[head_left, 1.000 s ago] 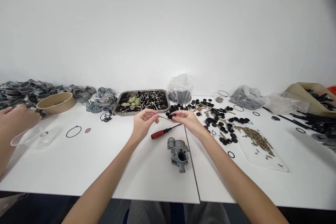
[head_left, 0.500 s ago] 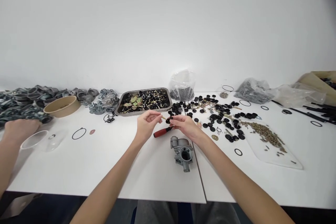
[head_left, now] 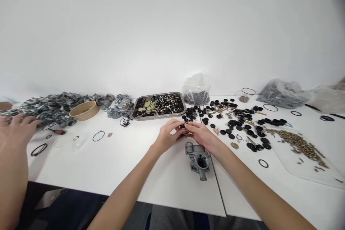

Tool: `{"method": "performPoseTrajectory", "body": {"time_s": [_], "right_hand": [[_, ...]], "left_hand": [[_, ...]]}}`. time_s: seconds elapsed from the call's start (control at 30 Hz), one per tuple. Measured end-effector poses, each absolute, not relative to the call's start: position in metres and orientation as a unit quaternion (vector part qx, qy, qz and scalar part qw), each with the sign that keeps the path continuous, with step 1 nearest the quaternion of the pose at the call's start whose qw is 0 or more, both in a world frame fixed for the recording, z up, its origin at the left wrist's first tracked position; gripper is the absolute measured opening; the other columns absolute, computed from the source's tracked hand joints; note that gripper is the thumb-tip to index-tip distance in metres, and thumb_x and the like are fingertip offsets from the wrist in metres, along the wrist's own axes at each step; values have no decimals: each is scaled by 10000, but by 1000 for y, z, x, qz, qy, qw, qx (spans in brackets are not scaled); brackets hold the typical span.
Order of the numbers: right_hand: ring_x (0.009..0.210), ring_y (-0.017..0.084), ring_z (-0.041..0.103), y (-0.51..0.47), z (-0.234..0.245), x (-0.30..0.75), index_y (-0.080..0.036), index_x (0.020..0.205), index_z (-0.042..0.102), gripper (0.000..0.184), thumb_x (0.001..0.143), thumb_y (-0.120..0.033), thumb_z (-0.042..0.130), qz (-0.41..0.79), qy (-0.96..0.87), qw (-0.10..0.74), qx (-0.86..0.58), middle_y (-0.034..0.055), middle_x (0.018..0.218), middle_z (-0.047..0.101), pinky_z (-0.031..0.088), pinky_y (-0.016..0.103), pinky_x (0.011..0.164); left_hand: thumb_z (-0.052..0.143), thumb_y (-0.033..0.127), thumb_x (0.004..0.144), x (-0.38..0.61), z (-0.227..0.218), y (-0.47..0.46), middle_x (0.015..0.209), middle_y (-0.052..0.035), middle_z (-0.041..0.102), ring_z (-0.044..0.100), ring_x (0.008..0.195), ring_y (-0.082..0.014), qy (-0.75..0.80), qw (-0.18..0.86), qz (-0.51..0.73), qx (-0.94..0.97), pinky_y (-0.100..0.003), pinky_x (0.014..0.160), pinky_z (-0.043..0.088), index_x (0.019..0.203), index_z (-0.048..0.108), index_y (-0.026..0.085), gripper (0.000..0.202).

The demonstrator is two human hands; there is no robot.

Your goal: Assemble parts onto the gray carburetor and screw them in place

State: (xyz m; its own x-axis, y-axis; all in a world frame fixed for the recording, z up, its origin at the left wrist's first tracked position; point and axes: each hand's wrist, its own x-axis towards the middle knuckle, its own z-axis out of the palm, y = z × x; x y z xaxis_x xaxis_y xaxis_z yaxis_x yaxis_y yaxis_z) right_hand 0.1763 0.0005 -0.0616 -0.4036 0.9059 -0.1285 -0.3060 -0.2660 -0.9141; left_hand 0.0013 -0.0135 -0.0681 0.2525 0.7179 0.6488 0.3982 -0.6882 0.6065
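Observation:
My left hand [head_left: 169, 136] and my right hand [head_left: 201, 134] meet at the middle of the table, both closed in a pinch. A small black round cap [head_left: 182, 126] shows between their fingertips. The thin brass-coloured pin seen earlier in my left fingers is hidden now. Under the hands lies a screwdriver [head_left: 180, 136], only a bit of its red handle showing. Just nearer to me than my right hand, a grey metal carburetor [head_left: 198, 160] rests on the table, its round bore facing me.
Behind my hands is a metal tray [head_left: 159, 116] of mixed parts. Black caps [head_left: 238, 128] and brass-coloured screws [head_left: 302, 143] spread rightward. Leftward are a tan bowl [head_left: 84, 112], grey castings [head_left: 63, 102] and a co-worker's hand [head_left: 17, 133]. A seam [head_left: 217, 183] crosses the table.
My fingertips have come together, bringing the pin and the black cap to one spot. The view has turned left. The co-worker's hand has moved, and the clear cup near it is no longer upright in view.

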Motion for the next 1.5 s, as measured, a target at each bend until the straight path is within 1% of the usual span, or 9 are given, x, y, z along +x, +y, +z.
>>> {"method": "performPoseTrajectory", "body": {"time_s": [0.07,0.17,0.33,0.53,0.7,0.83,1.13,1.3,1.5], "right_hand": [[847,174,626,1,-58,178,-149,887,717,378,660,-430,827,700,-462,419,-348,69,922,684,469,294,755],[955,213,629,-2,-46,189,-172,1046,687,451,761,-520,728,625,-561,380,-388,96,1046,683,470,358,878],[1222,273,532,-39,-29,224,-297,1337,509,555,876,-604,547,500,-674,313,-444,113,1345,545,426,445,1025],[1412,313,312,-93,-51,232,-401,1522,166,1062,678,-482,806,459,-747,224,-426,62,1580,212,379,457,1103],[1395,288,335,-99,-67,222,-364,1487,286,949,689,-434,795,429,-761,267,-406,70,1523,297,361,431,1128],[1424,302,289,-98,-74,226,-375,1520,211,1081,637,-455,829,429,-776,251,-388,57,1567,211,369,417,1130],[1424,282,301,-101,-74,227,-389,1528,172,1031,702,-420,788,398,-787,245,-402,32,1574,220,388,411,1124],[1375,276,375,-101,-79,225,-390,1526,185,1042,688,-408,805,348,-805,261,-403,37,1527,314,416,412,1103],[1306,300,441,-101,-82,215,-301,1522,248,1031,668,-386,818,288,-824,289,-392,93,1444,410,452,439,1067]], "left_hand": [[636,334,870,1,-67,-13,938,-104,703,627,761,-164,374,178,505,757,-321,739,543,1062,718,192,253],[677,348,836,-1,-61,-10,897,-96,709,636,750,-170,394,210,532,719,-315,711,539,1013,735,191,243],[715,324,790,-11,-48,-19,848,-59,692,629,689,-150,439,242,573,648,-288,672,533,913,744,195,181],[720,328,789,-10,-58,-83,769,-38,686,609,682,-150,536,205,582,576,-279,665,500,843,731,183,155],[746,384,746,4,-77,-122,642,-13,638,540,555,-126,605,273,580,472,-255,532,462,774,725,170,217],[758,408,721,16,-83,-128,577,-3,609,510,506,-120,617,320,566,443,-249,494,450,780,733,161,256],[732,434,742,24,-81,-132,542,10,570,480,512,-100,632,345,542,433,-227,518,412,780,724,141,296],[706,463,761,27,-82,-138,586,-2,588,492,556,-109,668,263,539,440,-234,565,417,758,710,148,314],[643,426,823,52,-76,-155,646,-26,616,526,581,-121,673,144,532,493,-233,578,437,725,685,157,290]]}}
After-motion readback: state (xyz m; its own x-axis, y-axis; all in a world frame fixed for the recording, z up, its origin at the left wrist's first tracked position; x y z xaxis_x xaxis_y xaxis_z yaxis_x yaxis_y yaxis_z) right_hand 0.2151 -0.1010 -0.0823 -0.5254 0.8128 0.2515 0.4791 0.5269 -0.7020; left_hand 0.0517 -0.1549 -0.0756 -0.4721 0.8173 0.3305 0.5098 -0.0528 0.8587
